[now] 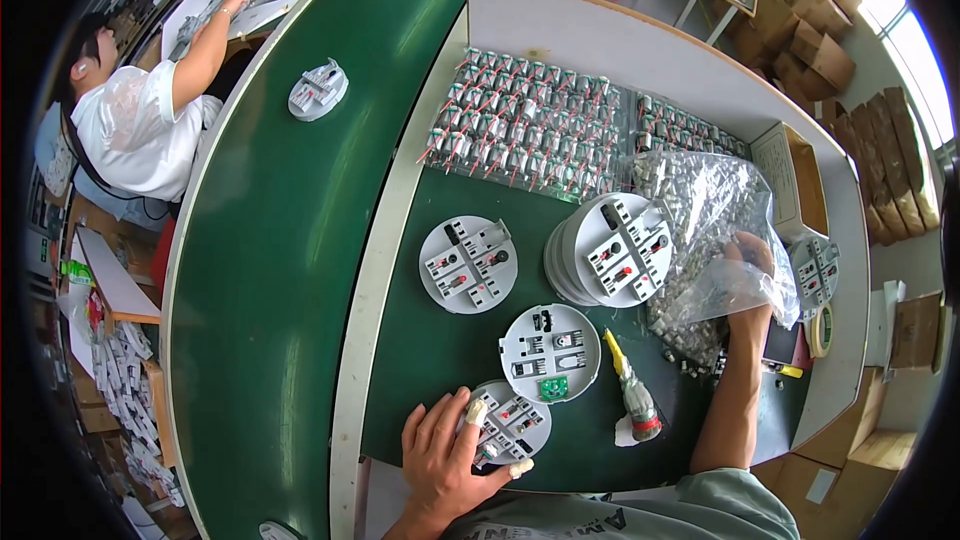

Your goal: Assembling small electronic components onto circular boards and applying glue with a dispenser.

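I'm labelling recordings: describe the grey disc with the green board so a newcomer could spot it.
On the green tabletop right of the long green belt, find the person's left hand near the lower edge. Just up and right of the disc it touches lies another grey disc, set apart from its neighbours by the small green circuit board near its lower rim.

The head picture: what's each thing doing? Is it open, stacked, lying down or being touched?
Left hand: fingers spread, touching a grey disc.
Right hand: partly under the bag's clear film.
Bag: holding small pale pieces.
Disc stack: piled up.
Green-board disc: lying flat.
Yellow-tipped tool: lying down.
Box: open.
Wired cylinders: in rows.
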{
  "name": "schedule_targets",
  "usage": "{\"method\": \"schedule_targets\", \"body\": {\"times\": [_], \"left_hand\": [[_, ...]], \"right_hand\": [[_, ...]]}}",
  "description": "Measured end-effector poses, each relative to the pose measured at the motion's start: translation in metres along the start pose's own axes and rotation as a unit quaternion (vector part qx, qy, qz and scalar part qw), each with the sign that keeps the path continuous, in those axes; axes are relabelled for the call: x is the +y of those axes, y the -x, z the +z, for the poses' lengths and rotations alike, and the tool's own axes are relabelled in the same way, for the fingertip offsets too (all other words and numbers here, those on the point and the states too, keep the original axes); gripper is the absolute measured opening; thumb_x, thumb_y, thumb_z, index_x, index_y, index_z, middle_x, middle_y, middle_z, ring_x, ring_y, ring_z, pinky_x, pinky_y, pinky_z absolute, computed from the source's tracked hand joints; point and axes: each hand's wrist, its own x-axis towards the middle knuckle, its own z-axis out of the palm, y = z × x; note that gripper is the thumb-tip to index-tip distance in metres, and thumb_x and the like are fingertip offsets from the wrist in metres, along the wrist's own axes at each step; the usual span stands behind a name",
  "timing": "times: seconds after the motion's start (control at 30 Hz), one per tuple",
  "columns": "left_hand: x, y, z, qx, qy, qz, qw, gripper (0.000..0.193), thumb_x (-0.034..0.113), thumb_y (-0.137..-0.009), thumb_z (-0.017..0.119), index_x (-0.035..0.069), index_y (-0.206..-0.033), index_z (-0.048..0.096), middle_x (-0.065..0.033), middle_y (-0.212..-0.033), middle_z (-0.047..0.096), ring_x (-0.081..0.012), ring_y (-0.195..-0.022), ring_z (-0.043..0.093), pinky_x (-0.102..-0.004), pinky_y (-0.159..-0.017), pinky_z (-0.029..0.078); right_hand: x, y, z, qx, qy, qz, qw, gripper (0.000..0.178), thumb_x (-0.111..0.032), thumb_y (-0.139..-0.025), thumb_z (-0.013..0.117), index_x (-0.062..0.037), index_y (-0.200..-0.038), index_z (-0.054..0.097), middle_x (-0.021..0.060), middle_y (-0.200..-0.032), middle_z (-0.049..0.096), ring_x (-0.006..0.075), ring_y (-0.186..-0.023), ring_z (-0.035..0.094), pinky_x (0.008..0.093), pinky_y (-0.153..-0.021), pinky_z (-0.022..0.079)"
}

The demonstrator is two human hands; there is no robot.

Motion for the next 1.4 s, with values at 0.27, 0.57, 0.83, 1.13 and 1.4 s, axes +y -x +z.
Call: {"method": "schedule_targets", "body": {"times": [0.27, 0.57, 0.83, 1.13, 1.4], "left_hand": [[0.003, -0.005, -0.003, 0.012, 0.001, -0.007, 1.0, 0.08, 0.065, -0.072, 0.089, 0.001, -0.115, 0.068, -0.019, -0.139, 0.067, -0.0348, -0.125, 0.065, -0.0545, -0.11, 0.043], [0.003, -0.006, -0.003, 0.026, -0.004, -0.003, 1.0, 0.08, 0.065, -0.072, 0.088, 0.001, -0.116, 0.068, -0.0179, -0.139, 0.067, -0.035, -0.125, 0.065, -0.0553, -0.11, 0.043], [0.006, 0.004, 0.0, 0.033, 0.002, 0.011, 0.999, 0.097, 0.06, -0.066, 0.094, -0.004, -0.132, 0.061, -0.0226, -0.143, 0.062, -0.0409, -0.131, 0.06, -0.0608, -0.114, 0.041], [0.001, 0.005, -0.008, 0.117, 0.151, -0.009, 0.982, 0.105, 0.035, -0.065, 0.099, -0.003, -0.151, 0.052, -0.0234, -0.147, 0.061, -0.0402, -0.131, 0.061, -0.0519, -0.116, 0.044], [0.027, 0.009, -0.004, 0.239, 0.082, -0.002, 0.968, 0.04, 0.009, -0.073, 0.09, 0.005, -0.111, 0.076, -0.0102, -0.104, 0.076, -0.0316, -0.102, 0.071, -0.0451, -0.093, 0.054]], "right_hand": [[-0.001, -0.001, -0.001, -0.011, 0.031, 0.003, 0.999, 0.024, -0.013, -0.099, 0.076, -0.005, -0.121, 0.07, 0.0044, -0.097, 0.068, 0.0132, -0.089, 0.064, 0.0292, -0.079, 0.052], [-0.002, -0.004, 0.002, -0.004, 0.056, -0.068, 0.996, 0.022, -0.012, -0.097, 0.077, -0.0052, -0.118, 0.072, 0.0069, -0.097, 0.07, 0.0186, -0.091, 0.067, 0.0333, -0.081, 0.053], [0.003, -0.001, 0.0, 0.002, 0.099, -0.128, 0.987, 0.019, -0.016, -0.098, 0.076, -0.0044, -0.113, 0.075, 0.012, -0.105, 0.074, 0.0263, -0.099, 0.071, 0.0384, -0.087, 0.055], [0.051, -0.039, -0.013, -0.01, 0.044, -0.183, 0.982, 0.026, -0.023, -0.104, 0.069, -0.0036, -0.119, 0.077, 0.0141, -0.112, 0.078, 0.0252, -0.103, 0.073, 0.0413, -0.095, 0.056], [0.042, -0.041, 0.011, -0.025, 0.138, -0.235, 0.962, 0.032, -0.027, -0.103, 0.067, -0.0034, -0.122, 0.077, 0.0154, -0.117, 0.078, 0.0284, -0.107, 0.073, 0.0392, -0.096, 0.056]]}}
